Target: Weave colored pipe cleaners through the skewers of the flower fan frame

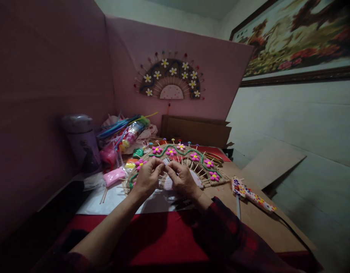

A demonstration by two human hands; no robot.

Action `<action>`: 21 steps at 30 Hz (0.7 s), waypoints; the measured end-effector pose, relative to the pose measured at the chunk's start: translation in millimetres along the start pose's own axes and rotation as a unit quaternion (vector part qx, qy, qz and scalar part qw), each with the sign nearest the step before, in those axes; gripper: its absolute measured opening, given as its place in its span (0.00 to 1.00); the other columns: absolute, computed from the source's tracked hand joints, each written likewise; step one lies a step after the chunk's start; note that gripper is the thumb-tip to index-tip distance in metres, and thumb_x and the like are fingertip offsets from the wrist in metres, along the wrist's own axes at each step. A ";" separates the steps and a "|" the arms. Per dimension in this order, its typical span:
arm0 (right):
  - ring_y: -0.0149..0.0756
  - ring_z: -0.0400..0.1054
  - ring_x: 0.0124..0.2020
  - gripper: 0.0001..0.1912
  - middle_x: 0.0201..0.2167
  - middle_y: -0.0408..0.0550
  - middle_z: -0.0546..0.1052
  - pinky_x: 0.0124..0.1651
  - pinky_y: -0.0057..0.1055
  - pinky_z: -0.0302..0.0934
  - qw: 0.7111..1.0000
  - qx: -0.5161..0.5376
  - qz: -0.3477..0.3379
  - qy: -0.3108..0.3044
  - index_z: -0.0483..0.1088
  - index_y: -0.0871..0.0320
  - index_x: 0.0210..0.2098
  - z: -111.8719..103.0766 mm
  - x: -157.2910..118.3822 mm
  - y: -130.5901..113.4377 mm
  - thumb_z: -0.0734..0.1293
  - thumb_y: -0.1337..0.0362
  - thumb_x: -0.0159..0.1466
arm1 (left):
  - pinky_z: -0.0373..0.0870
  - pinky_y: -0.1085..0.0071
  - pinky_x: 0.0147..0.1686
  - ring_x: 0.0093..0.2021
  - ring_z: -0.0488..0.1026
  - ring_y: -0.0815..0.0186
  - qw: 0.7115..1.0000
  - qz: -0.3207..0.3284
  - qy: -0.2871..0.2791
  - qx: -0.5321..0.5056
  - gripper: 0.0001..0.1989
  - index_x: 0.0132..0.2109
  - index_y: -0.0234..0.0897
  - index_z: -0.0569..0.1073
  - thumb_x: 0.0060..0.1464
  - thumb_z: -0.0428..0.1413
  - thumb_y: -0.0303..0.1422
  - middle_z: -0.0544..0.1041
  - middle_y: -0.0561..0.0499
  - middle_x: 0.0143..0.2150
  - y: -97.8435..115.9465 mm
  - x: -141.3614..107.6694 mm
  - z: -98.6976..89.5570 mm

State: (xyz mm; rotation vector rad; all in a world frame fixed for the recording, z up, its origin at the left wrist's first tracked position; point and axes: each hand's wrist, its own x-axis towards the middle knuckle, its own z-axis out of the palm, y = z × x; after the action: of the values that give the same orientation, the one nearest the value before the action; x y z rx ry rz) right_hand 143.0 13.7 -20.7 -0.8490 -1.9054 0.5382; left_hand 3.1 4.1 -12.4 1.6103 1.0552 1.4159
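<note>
My left hand [150, 175] and my right hand [181, 177] meet over a fan-shaped craft. Both have their fingertips pinched close together around something small and pale, too small to make out. Beneath and behind them lies the fan [184, 151], a brown arc of twine and sticks with pink flowers [171, 152], a wavy green line and colored beads along its top edge. Its pale half-round centre [197, 179] is partly hidden by my hands.
A patterned glue gun [253, 195] with a black cord lies on brown board at right. At left are a purple flask [83, 146], a pink clay packet [114, 176] and bagged supplies. Another fan [172, 76] hangs on the pink panel behind.
</note>
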 end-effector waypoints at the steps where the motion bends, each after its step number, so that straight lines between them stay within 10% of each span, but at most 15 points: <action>1: 0.28 0.60 0.24 0.11 0.23 0.41 0.66 0.28 0.25 0.54 1.000 -0.001 -0.005 0.003 0.65 0.59 0.27 0.1 -0.1 -0.4 0.58 0.60 0.63 | 0.57 0.78 0.16 0.17 0.61 0.75 1.000 0.012 0.002 0.010 0.06 0.30 0.36 0.68 0.50 0.52 0.35 0.68 0.56 0.23 -1.0 0.0 -0.1; 10: 0.27 0.57 0.22 0.12 0.19 0.39 0.63 0.25 0.24 0.53 0.993 0.107 0.035 -0.023 0.63 0.59 0.24 -6.5 1.9 -0.7 0.59 0.59 0.61 | 0.57 0.76 0.20 0.20 0.62 0.72 0.996 0.040 -0.036 0.068 0.04 0.30 0.38 0.70 0.49 0.52 0.32 0.68 0.55 0.23 7.7 -1.1 -2.8; 21: 0.31 0.64 0.26 0.10 0.24 0.44 0.70 0.30 0.26 0.54 0.985 -0.157 -0.063 -0.008 0.66 0.58 0.32 -2.2 -1.4 -0.4 0.55 0.64 0.65 | 0.56 0.74 0.25 0.24 0.62 0.70 0.961 0.137 0.026 0.241 0.07 0.28 0.37 0.67 0.53 0.48 0.28 0.67 0.55 0.22 2.6 -2.0 -1.9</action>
State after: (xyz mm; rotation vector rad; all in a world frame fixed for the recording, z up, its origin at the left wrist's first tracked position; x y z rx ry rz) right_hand 145.3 12.5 -20.2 -0.9162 -2.0753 0.1678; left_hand 1.4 1.2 -10.6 2.1445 1.3223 1.4565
